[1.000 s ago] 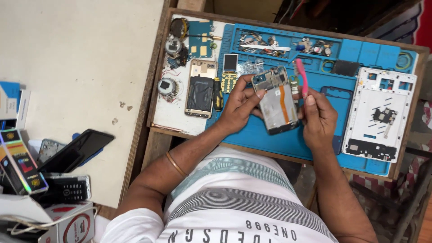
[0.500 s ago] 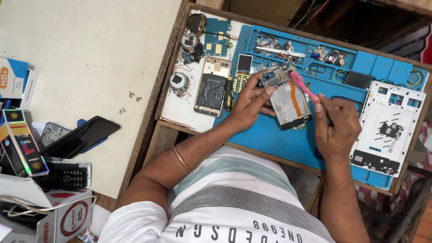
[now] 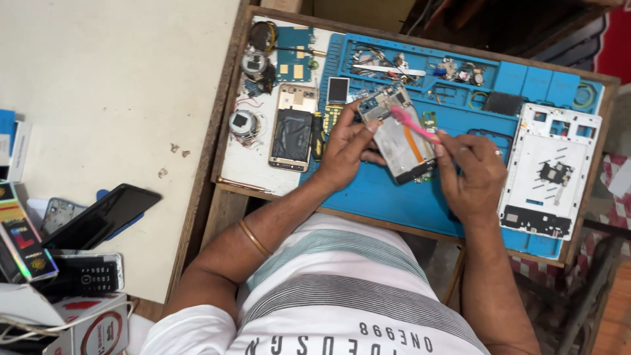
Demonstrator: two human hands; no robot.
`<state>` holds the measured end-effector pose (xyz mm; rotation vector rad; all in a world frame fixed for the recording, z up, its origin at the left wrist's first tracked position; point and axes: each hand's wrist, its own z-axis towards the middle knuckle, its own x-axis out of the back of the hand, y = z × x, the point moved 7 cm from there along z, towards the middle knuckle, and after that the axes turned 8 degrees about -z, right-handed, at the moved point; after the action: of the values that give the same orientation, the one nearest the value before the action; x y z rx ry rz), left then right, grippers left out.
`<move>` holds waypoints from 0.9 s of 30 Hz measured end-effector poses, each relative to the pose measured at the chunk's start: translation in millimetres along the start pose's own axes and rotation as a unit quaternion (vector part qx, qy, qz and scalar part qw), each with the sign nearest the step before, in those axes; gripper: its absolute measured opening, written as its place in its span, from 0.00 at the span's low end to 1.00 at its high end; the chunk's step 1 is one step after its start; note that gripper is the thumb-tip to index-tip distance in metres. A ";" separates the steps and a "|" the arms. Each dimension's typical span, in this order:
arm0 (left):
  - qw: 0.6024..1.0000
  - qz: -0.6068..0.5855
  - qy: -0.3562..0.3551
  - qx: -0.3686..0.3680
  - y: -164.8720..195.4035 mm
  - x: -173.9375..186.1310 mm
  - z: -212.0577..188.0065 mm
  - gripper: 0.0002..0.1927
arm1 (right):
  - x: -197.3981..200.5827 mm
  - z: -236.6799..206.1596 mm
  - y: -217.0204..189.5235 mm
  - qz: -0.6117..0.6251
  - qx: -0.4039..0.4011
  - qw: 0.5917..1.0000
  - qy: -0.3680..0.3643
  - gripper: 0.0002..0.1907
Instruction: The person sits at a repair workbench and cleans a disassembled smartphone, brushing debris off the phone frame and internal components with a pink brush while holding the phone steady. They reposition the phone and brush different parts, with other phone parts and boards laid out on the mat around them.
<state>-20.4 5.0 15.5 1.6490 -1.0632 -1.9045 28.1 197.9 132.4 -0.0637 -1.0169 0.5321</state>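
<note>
My left hand (image 3: 347, 148) holds an opened phone body (image 3: 398, 135), silver with an orange ribbon cable, tilted over the blue repair mat (image 3: 388, 197). My right hand (image 3: 474, 176) grips a pink brush-like tool (image 3: 414, 125) whose tip rests on the upper part of that phone near its circuit board. A gold bangle (image 3: 254, 237) circles my left forearm.
A white phone back frame (image 3: 552, 172) lies on the mat's right. Another opened phone with a black battery (image 3: 292, 131), small speakers and circuit boards (image 3: 294, 60) lie on the tray's left. Black phones (image 3: 98, 217) and boxes (image 3: 20, 233) crowd the white table's left edge.
The pink tool has swung from upright beside the phone to lying across its upper part. My view shifted, so the tray sits a little further right.
</note>
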 end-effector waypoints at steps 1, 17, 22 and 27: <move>1.000 -0.008 0.000 0.001 -0.6 -1.0 -0.1 0.29 | -0.2 -1.2 -1.9 -0.004 0.022 1.000 -0.004 0.09; 0.995 -0.081 0.058 0.026 3.4 -5.5 5.0 0.24 | -46.2 -30.3 59.7 0.368 -0.262 0.881 -0.139 0.21; 0.997 -0.043 0.057 0.033 17.2 -14.1 13.2 0.25 | -54.6 -25.6 62.8 0.359 -0.292 0.870 -0.170 0.24; 0.999 -0.032 0.035 0.023 22.2 -16.8 13.7 0.25 | -62.6 -24.3 55.2 0.426 -0.298 0.826 -0.216 0.29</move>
<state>-33.7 7.1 43.5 1.7817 -1.0461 -1.8601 0.7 222.4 53.7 -1.0405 -1.5686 1.0498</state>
